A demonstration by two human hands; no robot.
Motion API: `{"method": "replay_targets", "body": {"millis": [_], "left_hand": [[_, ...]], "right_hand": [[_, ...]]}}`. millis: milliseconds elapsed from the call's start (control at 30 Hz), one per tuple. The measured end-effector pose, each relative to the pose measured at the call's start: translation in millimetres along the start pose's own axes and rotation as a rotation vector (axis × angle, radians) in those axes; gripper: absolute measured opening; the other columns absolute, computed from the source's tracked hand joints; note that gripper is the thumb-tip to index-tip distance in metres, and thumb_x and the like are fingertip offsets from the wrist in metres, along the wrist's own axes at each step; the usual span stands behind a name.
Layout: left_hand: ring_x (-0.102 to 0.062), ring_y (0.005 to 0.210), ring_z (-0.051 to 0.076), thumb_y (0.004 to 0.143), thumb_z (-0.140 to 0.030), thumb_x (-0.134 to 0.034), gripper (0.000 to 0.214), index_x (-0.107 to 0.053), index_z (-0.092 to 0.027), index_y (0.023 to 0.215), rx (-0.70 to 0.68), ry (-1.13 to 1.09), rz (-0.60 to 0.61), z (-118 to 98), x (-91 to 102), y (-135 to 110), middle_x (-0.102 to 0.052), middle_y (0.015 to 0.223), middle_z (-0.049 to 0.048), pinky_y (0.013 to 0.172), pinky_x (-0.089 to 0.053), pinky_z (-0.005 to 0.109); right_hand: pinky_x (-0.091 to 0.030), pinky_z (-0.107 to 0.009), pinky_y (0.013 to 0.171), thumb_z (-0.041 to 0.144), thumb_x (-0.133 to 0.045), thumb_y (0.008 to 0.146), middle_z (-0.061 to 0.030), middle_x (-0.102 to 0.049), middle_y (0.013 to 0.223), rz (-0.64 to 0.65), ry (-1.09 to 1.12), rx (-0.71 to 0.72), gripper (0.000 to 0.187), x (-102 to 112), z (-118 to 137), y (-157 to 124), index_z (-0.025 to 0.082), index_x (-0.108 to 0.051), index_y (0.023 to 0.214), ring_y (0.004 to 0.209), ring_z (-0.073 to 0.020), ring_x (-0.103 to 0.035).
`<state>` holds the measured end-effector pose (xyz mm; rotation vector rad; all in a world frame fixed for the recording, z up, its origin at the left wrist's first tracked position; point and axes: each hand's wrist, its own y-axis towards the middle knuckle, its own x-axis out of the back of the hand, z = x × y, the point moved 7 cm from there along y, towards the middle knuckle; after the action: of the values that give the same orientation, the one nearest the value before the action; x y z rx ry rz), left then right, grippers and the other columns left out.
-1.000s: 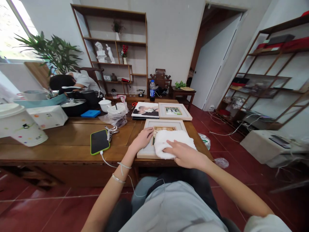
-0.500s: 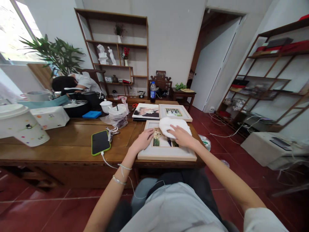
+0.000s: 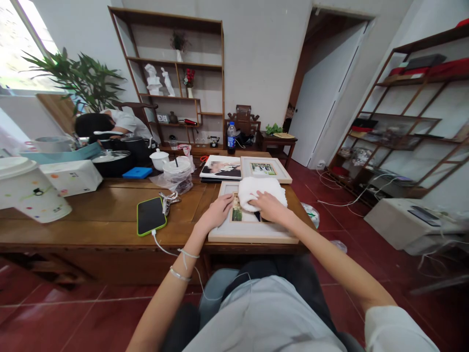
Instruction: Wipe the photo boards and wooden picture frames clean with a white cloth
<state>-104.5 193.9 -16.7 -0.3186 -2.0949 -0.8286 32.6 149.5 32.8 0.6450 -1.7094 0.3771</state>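
Observation:
A picture frame (image 3: 220, 231) with a pale wooden edge and a photo in its middle lies flat at the table's front right. My left hand (image 3: 219, 211) rests on the frame's left side, fingers stretched out. On the photo sits a folded white towel (image 3: 266, 188), pressed down by my right hand (image 3: 269, 206), whose fingers are bent into the cloth. The towel covers the upper and right parts of the photo. Behind it lie a second picture frame (image 3: 282, 168) and a photo book (image 3: 222, 167).
Left on the wooden table (image 3: 106, 220) are a charging phone (image 3: 151, 216), a bagged lidded cup (image 3: 176, 168), a blue box (image 3: 137, 172), a tissue box (image 3: 73, 177) and a large paper cup (image 3: 34, 190). A bottle (image 3: 231, 138) stands behind. Someone leans over (image 3: 126, 122) at the far left.
My right hand has slid the towel slightly left across the photo, and its fingers are more bent. My left hand stays in place on the frame.

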Motion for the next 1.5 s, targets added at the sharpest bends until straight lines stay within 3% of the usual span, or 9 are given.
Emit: {"method": "replay_targets", "body": {"millis": [200,333,433,567,733,967,1133,1267,1500], "left_hand": [[-0.045,0.125,0.022,0.092,-0.025,-0.035,0.039,-0.055,-0.014,0.124,-0.002,0.007,0.007,-2,1.0,-1,-0.051,0.134,0.0113,0.106,-0.036,0.040],[-0.044,0.125,0.022,0.092,-0.024,-0.033,0.040,-0.056,-0.013,0.122,-0.002,0.015,0.029,-7,3.5,-2,-0.051,0.134,0.0116,0.107,-0.035,0.039],[-0.044,0.125,0.022,0.092,-0.023,-0.032,0.040,-0.056,-0.014,0.123,0.007,0.016,0.034,-7,3.5,-2,-0.050,0.134,0.0107,0.106,-0.035,0.039],[-0.044,0.126,0.022,0.090,-0.020,-0.032,0.041,-0.055,-0.012,0.124,0.011,0.023,0.022,-4,2.1,-2,-0.049,0.134,0.0121,0.107,-0.034,0.039],[-0.044,0.125,0.021,0.090,-0.020,-0.033,0.041,-0.055,-0.015,0.124,-0.010,0.020,0.021,-1,0.0,-1,-0.050,0.135,0.0097,0.107,-0.034,0.038],[-0.042,0.127,0.023,0.091,-0.023,-0.032,0.043,-0.053,-0.012,0.126,0.021,0.021,0.029,2,-0.9,-1,-0.048,0.135,0.0125,0.107,-0.034,0.040],[-0.042,0.127,0.022,0.091,-0.023,-0.033,0.042,-0.053,-0.013,0.126,0.031,0.020,0.035,4,-1.4,-1,-0.048,0.136,0.0110,0.106,-0.034,0.041],[-0.044,0.126,0.022,0.090,-0.022,-0.034,0.041,-0.054,-0.015,0.125,0.008,0.010,0.015,5,-2.7,0,-0.050,0.135,0.0104,0.106,-0.035,0.040],[-0.045,0.125,0.021,0.091,-0.020,-0.033,0.040,-0.055,-0.013,0.123,0.008,0.015,0.004,1,0.1,-1,-0.050,0.134,0.0116,0.107,-0.034,0.039]], "right_hand": [[-0.042,-0.033,0.070,0.006,-0.045,0.074,-0.0140,-0.066,0.090,0.119,0.038,0.048,0.039,32,53,-51,0.017,-0.061,0.107,0.083,-0.0265,-0.061],[-0.041,-0.033,0.070,0.007,-0.046,0.072,-0.0117,-0.066,0.087,0.112,0.097,0.130,0.040,56,80,-74,0.018,-0.060,0.107,0.082,-0.0250,-0.061],[-0.042,-0.034,0.074,0.007,-0.046,0.071,-0.0119,-0.066,0.091,0.101,0.138,0.144,0.042,59,86,-78,0.019,-0.060,0.108,0.087,-0.0255,-0.061],[-0.042,-0.040,0.086,0.007,-0.046,0.072,-0.0144,-0.062,0.112,0.049,0.177,0.097,0.049,39,71,-67,0.021,-0.057,0.118,0.106,-0.0285,-0.057],[-0.029,-0.045,0.105,0.000,-0.046,0.067,-0.0099,-0.039,0.143,0.009,0.167,0.092,0.060,2,29,-40,0.021,-0.054,0.123,0.133,-0.0271,-0.033],[-0.024,-0.050,0.107,-0.005,-0.043,0.069,-0.0089,-0.036,0.146,-0.117,0.029,-0.027,0.059,-6,-36,-1,0.017,-0.055,0.122,0.135,-0.0283,-0.027],[-0.021,-0.055,0.105,-0.005,-0.041,0.071,-0.0055,-0.040,0.144,-0.106,-0.057,-0.076,0.056,-12,-46,18,0.018,-0.059,0.119,0.135,-0.0326,-0.023],[-0.035,-0.048,0.093,-0.001,-0.043,0.072,-0.0088,-0.047,0.138,-0.004,-0.032,-0.048,0.051,-13,-23,12,0.019,-0.062,0.114,0.122,-0.0331,-0.040],[-0.041,-0.032,0.071,0.007,-0.045,0.074,-0.0115,-0.067,0.096,0.117,0.065,0.102,0.043,28,58,-40,0.022,-0.063,0.110,0.092,-0.0259,-0.059]]}}
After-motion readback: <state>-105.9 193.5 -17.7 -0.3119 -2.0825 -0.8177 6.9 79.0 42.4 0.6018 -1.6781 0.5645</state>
